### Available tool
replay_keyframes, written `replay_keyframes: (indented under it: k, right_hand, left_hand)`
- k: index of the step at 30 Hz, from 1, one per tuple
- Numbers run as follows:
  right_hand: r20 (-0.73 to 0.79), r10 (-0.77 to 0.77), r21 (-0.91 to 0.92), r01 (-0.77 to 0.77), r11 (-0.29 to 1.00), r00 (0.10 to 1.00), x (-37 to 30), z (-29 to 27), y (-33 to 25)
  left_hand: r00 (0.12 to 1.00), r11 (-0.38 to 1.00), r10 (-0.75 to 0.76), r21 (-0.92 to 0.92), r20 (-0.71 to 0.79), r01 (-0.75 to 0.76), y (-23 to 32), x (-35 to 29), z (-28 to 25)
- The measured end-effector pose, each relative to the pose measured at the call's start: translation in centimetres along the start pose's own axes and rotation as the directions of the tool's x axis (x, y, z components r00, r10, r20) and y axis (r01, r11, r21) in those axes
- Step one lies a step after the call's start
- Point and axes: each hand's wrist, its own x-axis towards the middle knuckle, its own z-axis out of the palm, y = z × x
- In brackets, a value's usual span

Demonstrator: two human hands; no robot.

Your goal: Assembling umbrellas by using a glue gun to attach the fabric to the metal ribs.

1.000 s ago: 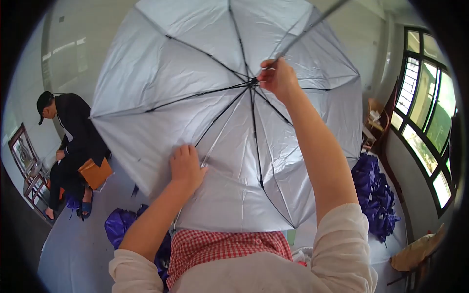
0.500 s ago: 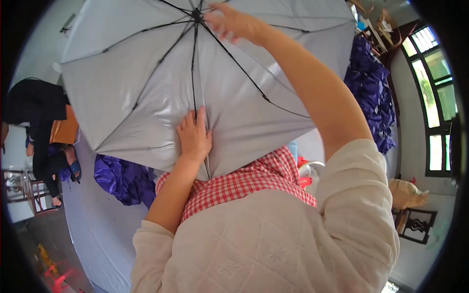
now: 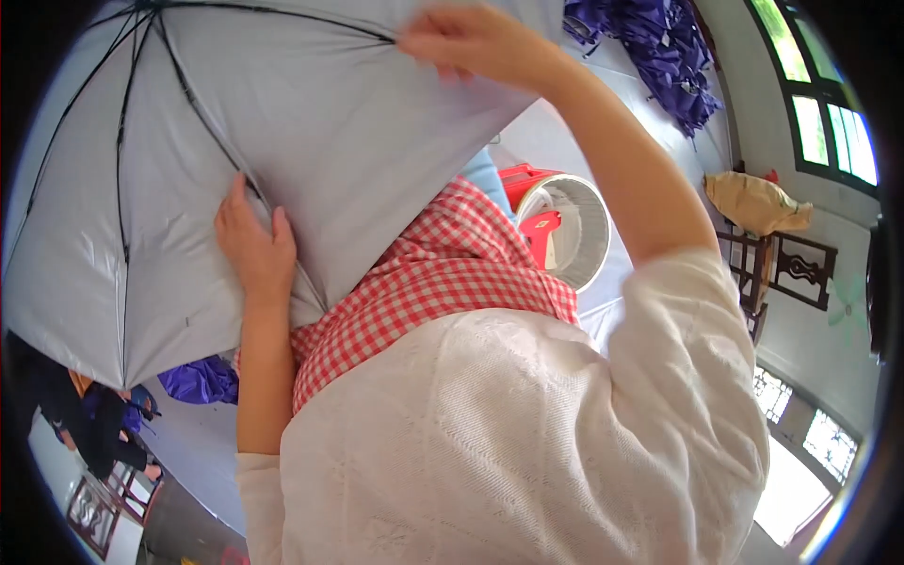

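An opened umbrella (image 3: 311, 122) with a silver-grey inner side and black ribs fills the upper left. My left hand (image 3: 259, 240) lies on the inner cloth beside a rib, fingers stretched along it and thumb apart. Farther off to the right, my right hand (image 3: 461, 42) is closed around another umbrella rib (image 3: 330, 21) near its joint. Motion blurs those fingers a little. The ribs meet at the hub (image 3: 146, 6), at the top edge.
A red-and-white checked cloth (image 3: 443, 273) covers my lap. To its right stands a white bucket (image 3: 593, 221) with red pieces. Purple bundled cloth (image 3: 664, 66) lies far right, more (image 3: 200, 380) at left. A person in dark clothes (image 3: 80, 424) is at lower left.
The umbrella has turned and shifted left, carrying its hub toward the upper left. My right hand has gone from near the hub to a rib joint. My left hand rests by a rib farther left.
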Motion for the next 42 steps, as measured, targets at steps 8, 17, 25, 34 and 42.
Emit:
replay_keyframes:
  k: [8, 17, 25, 34, 42]
  right_hand:
    - [-0.022, 0.561, -0.168, -0.556, 0.814, 0.827, -23.5, 11.0, 21.6]
    - [-0.442, 0.601, -0.141, -0.713, 0.686, 0.666, -24.3, 20.9, 25.2]
    - [0.002, 0.649, 0.786, -0.402, 0.47, 0.761, -26.1, 8.7, 15.6]
    - [0.199, 0.044, 0.873, -0.198, 0.446, 0.979, 1.3, 6.7, -4.6]
    - [0.146, 0.051, 0.921, -0.154, 0.357, 0.988, 16.7, 11.9, -7.4]
  left_hand:
    - [0.922, 0.646, -0.373, -0.686, 0.1, 0.336, -1.7, 0.3, 0.4]
    - [0.823, 0.546, -0.548, -0.681, 0.152, 0.489, -3.2, 6.3, 0.4]
    - [0.904, 0.814, -0.423, -0.463, -0.059, 0.35, -5.6, 12.2, 0.3]
    - [0.877, 0.657, -0.469, -0.621, 0.105, 0.426, -4.1, 12.6, -1.6]
    - [0.883, 0.619, -0.453, -0.67, 0.122, 0.41, -3.8, 12.8, -1.4]
